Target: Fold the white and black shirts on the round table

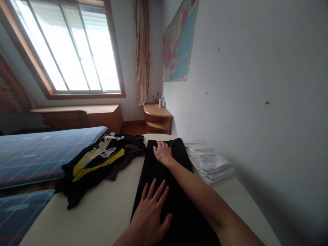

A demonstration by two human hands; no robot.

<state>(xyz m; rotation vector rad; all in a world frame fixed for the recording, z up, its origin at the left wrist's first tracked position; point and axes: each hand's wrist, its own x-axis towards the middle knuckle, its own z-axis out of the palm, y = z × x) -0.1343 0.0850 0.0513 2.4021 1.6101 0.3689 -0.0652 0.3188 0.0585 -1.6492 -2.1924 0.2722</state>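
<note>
A pair of black trousers (pixel 174 198), apparently folded lengthwise, lies stretched across the pale round table (pixel 112 212), with its far end near the table's back edge. My left hand (pixel 151 213) is over the near part, palm down and fingers spread, holding nothing. Farther off, my right hand (pixel 163 152) rests on the trousers near their far end, its fingers extended and slightly bent. Just right of the trousers sits a stack of folded white cloth (pixel 207 160). To the left, a black T-shirt (pixel 102 157) with yellow and white print lies loosely crumpled.
Blue plaid mattresses (pixel 46 153) adjoin the table on the left. A white wall (pixel 256 136) runs close along the right. Behind stand a wooden corner shelf (pixel 159 111) and a low wooden desk (pixel 102 111) under the window (pixel 74 51).
</note>
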